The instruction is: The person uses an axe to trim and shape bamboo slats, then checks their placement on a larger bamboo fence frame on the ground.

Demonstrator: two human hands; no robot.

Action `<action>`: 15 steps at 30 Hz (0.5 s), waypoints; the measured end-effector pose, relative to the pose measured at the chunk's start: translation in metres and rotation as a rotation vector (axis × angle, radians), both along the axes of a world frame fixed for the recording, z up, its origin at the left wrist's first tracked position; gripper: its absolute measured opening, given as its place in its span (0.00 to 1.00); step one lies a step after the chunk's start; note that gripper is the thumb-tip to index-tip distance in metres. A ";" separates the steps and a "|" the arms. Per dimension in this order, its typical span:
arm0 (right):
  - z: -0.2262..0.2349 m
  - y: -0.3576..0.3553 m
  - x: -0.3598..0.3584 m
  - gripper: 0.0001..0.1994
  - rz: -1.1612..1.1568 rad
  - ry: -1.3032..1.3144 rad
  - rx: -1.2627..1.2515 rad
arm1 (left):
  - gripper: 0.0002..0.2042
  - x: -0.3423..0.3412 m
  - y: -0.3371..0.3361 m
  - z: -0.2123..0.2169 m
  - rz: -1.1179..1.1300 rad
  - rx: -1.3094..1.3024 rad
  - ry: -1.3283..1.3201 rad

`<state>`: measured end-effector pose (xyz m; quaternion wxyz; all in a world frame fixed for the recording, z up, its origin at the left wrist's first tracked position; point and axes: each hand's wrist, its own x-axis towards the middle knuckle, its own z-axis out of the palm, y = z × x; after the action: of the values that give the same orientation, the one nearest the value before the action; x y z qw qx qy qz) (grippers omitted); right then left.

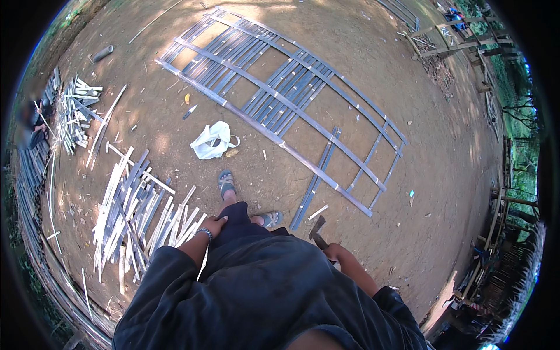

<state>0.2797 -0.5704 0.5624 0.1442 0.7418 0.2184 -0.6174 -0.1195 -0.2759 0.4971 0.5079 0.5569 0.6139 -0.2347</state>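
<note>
My right hand [335, 252], low and right of centre beside my body, is closed round the handle of a hammer [317, 226] whose dark metal head points up and away from me. At my left thigh, my left hand [214, 226] has its fingers bent on the cloth of my dark shorts [236, 220], gripping a fold of it. A bracelet circles that wrist. Ahead lies a long bamboo lattice panel [254, 122] flat on the ground, its slats laid across long rails. Two dark slats [317, 178] reach out past its near rail toward my feet.
A white plastic bag [213, 142] rests ahead of my sandals, with a knife [189, 112] beyond it. Heaped split bamboo strips [131, 219] cover the ground at left; another pile [76, 114] lies farther off, near a seated person. A wooden fence [490, 233] lines the right edge.
</note>
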 end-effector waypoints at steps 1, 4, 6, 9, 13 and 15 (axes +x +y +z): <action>-0.007 -0.012 -0.001 0.21 0.002 0.016 -0.013 | 0.35 -0.003 -0.001 -0.004 -0.009 0.029 0.010; -0.036 -0.069 0.005 0.23 0.087 0.025 0.105 | 0.33 -0.005 -0.007 -0.019 -0.028 0.102 0.041; -0.070 -0.109 0.011 0.24 0.140 0.038 0.078 | 0.31 0.007 -0.006 -0.024 -0.043 0.153 0.037; -0.101 -0.145 0.018 0.26 0.124 0.010 -0.098 | 0.27 0.020 -0.005 -0.033 0.044 0.099 -0.039; -0.077 -0.127 0.015 0.26 0.048 -0.036 -0.070 | 0.23 0.026 0.003 -0.035 0.047 0.175 -0.014; -0.062 -0.115 0.021 0.25 0.028 -0.038 -0.066 | 0.20 0.035 0.004 -0.037 0.079 0.255 -0.070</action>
<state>0.3004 -0.6856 0.5006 0.1814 0.7452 0.2056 -0.6079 -0.0849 -0.2719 0.4598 0.4630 0.6003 0.6419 -0.1152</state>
